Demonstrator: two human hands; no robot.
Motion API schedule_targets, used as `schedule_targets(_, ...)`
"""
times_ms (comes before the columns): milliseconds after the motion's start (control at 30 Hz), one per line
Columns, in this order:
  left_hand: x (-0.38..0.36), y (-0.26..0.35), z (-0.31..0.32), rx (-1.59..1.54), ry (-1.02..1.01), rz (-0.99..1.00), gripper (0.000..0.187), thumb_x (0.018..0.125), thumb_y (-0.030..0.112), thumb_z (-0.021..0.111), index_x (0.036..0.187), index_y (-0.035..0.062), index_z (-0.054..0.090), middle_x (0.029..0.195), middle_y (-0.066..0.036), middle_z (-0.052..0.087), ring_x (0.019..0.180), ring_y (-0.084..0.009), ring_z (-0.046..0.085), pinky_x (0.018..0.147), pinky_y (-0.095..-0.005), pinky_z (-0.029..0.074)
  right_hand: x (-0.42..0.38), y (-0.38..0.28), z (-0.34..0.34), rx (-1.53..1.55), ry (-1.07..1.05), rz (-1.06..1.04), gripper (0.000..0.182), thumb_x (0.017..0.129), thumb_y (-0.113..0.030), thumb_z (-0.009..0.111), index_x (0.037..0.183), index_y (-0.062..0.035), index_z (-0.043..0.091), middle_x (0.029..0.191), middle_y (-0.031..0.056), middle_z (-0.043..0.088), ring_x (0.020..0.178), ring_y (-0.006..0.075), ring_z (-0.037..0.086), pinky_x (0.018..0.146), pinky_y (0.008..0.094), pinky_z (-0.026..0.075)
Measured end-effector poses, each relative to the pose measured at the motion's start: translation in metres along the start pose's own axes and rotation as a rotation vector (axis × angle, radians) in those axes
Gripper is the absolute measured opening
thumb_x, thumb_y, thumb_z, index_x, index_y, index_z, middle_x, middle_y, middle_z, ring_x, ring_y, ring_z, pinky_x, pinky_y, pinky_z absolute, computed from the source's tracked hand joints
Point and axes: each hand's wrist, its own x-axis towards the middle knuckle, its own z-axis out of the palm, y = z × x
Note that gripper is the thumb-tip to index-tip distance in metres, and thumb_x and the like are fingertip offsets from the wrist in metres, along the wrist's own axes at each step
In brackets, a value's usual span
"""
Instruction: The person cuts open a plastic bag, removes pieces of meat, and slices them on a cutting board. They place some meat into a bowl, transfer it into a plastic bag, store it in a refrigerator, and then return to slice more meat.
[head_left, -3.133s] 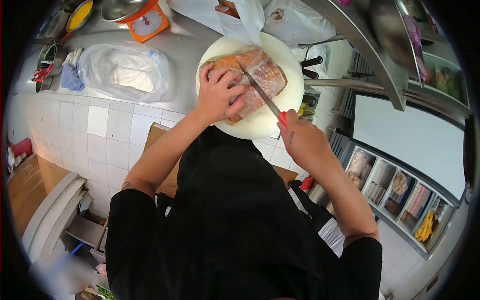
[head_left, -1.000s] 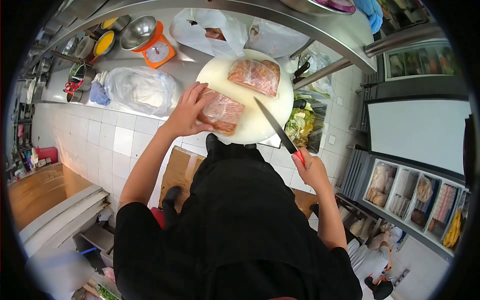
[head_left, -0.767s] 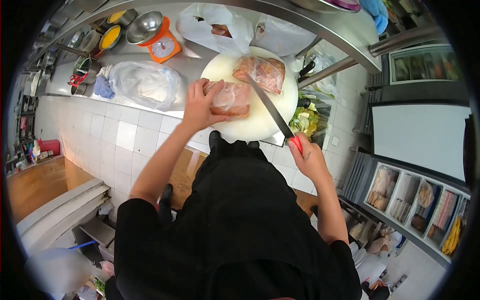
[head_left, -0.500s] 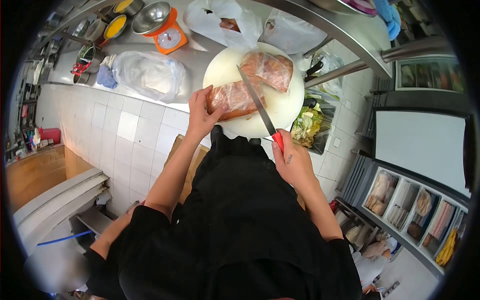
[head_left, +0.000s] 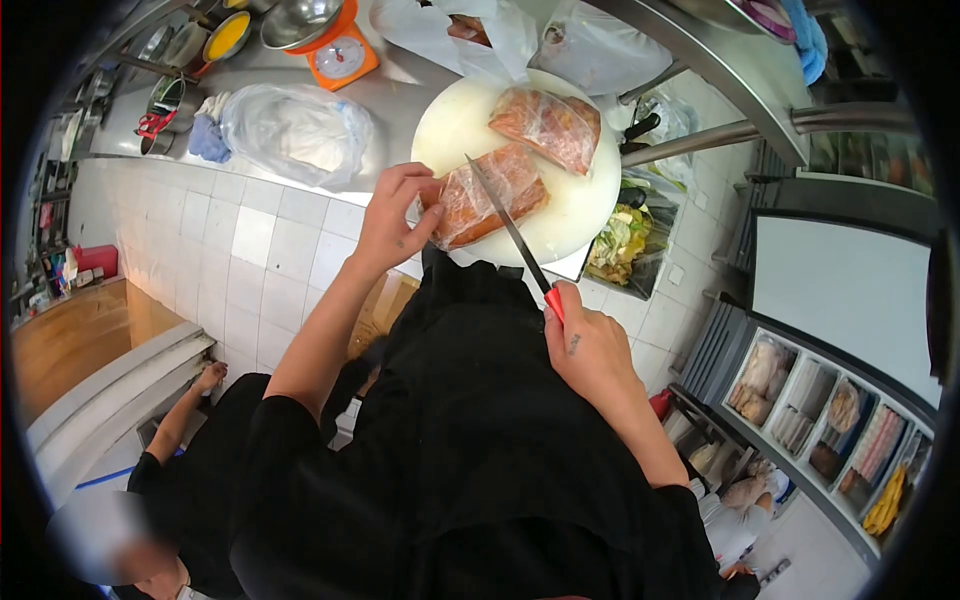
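Note:
On a round white cutting board (head_left: 570,222) lie two slabs of reddish-brown meat in clear plastic wrap. My left hand (head_left: 392,222) grips the left end of the near slab of wrapped meat (head_left: 463,212), thumb on the near side and fingers on the far side. In my right hand (head_left: 592,348) is a knife (head_left: 520,243), held by its red handle. Its long blade points forward and left, overlapping the near slab in this view. Beyond it, the far slab (head_left: 548,128) rests by itself with a gap between the two.
A clear plastic bag (head_left: 297,138) lies left of the board, with an orange scale (head_left: 342,58) behind it. White bags (head_left: 595,55) stand at the back. Vegetable scraps fill a bin (head_left: 622,245) at right. A metal shelf post (head_left: 700,140) runs close by. Another person (head_left: 185,450) is at lower left.
My left hand has shifted left, toward the end of the near slab. The near slab is turned slightly, and the gap between the slabs is wider. The person at lower left shows more.

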Motion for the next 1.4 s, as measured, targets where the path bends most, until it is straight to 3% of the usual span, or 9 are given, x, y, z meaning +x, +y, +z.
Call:
schedule_targets(67, 0.010, 0.010, 0.002, -0.078, -0.122, 0.157, 0.031, 0.085, 0.012, 0.078, 0.115, 0.0057, 0.070, 0.130, -0.014, 0.064, 0.124, -0.0371, 0.058, 0.108, -0.0452, 0.047, 0.000, -0.005, -0.003, -0.033, -0.018, 0.020, 0.029, 0.104, -0.019, 0.062, 0.125, 0.0005, 0.056, 0.070, 0.0241, 0.070, 0.063, 0.0455, 0.070, 0.061, 0.0558, 0.057)
schedule_targets(167, 0.018, 0.010, 0.018, -0.071, -0.220, 0.303, 0.031, 0.084, 0.017, 0.078, 0.112, 0.0072, 0.070, 0.130, -0.012, 0.064, 0.124, -0.0373, 0.057, 0.106, -0.0460, 0.048, 0.000, -0.011, -0.007, -0.059, -0.005, 0.003, 0.026, 0.105, -0.019, 0.062, 0.121, 0.0002, 0.056, 0.069, 0.0229, 0.070, 0.062, 0.0445, 0.070, 0.059, 0.0551, 0.057)
schedule_targets(533, 0.023, 0.001, 0.032, -0.058, -0.166, 0.334, 0.027, 0.081, 0.023, 0.077, 0.104, 0.0105, 0.071, 0.128, -0.009, 0.065, 0.122, -0.0363, 0.058, 0.103, -0.0456, 0.050, 0.001, -0.029, -0.018, -0.147, -0.002, 0.001, 0.023, 0.105, -0.020, 0.062, 0.113, 0.0000, 0.055, 0.064, 0.0195, 0.068, 0.058, 0.0416, 0.070, 0.056, 0.0511, 0.057)
schedule_targets(600, 0.022, -0.002, 0.035, -0.080, -0.145, 0.338, 0.033, 0.075, 0.020, 0.079, 0.105, 0.0099, 0.071, 0.127, -0.010, 0.065, 0.120, -0.0379, 0.059, 0.102, -0.0470, 0.051, 0.002, -0.033, -0.023, -0.174, -0.016, 0.007, 0.022, 0.105, -0.020, 0.062, 0.110, 0.0000, 0.055, 0.063, 0.0191, 0.068, 0.058, 0.0412, 0.070, 0.056, 0.0510, 0.057)
schedule_targets(767, 0.023, -0.003, 0.037, -0.081, -0.117, 0.340, 0.029, 0.075, 0.022, 0.079, 0.101, 0.0113, 0.071, 0.125, -0.008, 0.067, 0.118, -0.0358, 0.061, 0.099, -0.0459, 0.053, 0.015, -0.053, -0.056, -0.213, -0.164, 0.069, 0.024, 0.107, -0.022, 0.059, 0.104, 0.0012, 0.055, 0.067, 0.0210, 0.069, 0.063, 0.0424, 0.071, 0.062, 0.0531, 0.058)
schedule_targets(967, 0.024, -0.002, 0.040, -0.080, -0.084, 0.359, 0.029, 0.071, 0.020, 0.080, 0.098, 0.0119, 0.072, 0.121, -0.007, 0.068, 0.115, -0.0351, 0.062, 0.097, -0.0451, 0.054, 0.081, -0.042, -0.006, -0.116, -0.116, 0.066, 0.027, 0.109, -0.023, 0.053, 0.103, 0.0028, 0.056, 0.074, 0.0252, 0.071, 0.072, 0.0462, 0.073, 0.068, 0.0558, 0.058)
schedule_targets(1133, 0.024, 0.000, 0.039, -0.054, -0.062, 0.326, 0.028, 0.070, 0.020, 0.079, 0.096, 0.0123, 0.073, 0.118, -0.006, 0.069, 0.112, -0.0348, 0.062, 0.096, -0.0448, 0.054, 0.031, -0.057, -0.045, -0.195, -0.249, 0.179, 0.029, 0.109, -0.026, 0.055, 0.108, 0.0031, 0.058, 0.075, 0.0239, 0.072, 0.072, 0.0450, 0.073, 0.066, 0.0557, 0.058)
schedule_targets(1333, 0.025, -0.001, 0.037, -0.066, -0.103, 0.359, 0.024, 0.072, 0.019, 0.080, 0.094, 0.0126, 0.073, 0.117, -0.006, 0.068, 0.115, -0.0354, 0.062, 0.098, -0.0449, 0.054, 0.081, -0.016, 0.044, -0.200, -0.086, 0.097, 0.027, 0.109, -0.027, 0.055, 0.110, 0.0002, 0.055, 0.075, 0.0221, 0.073, 0.072, 0.0429, 0.074, 0.065, 0.0543, 0.058)
schedule_targets(1400, 0.022, 0.002, 0.033, -0.053, -0.178, 0.333, 0.033, 0.073, 0.021, 0.082, 0.103, 0.0126, 0.071, 0.124, -0.006, 0.066, 0.122, -0.0357, 0.060, 0.103, -0.0467, 0.050, 0.080, -0.008, 0.055, -0.160, -0.079, 0.092, 0.026, 0.109, -0.026, 0.054, 0.111, -0.0003, 0.054, 0.076, 0.0220, 0.073, 0.072, 0.0434, 0.074, 0.065, 0.0544, 0.058)
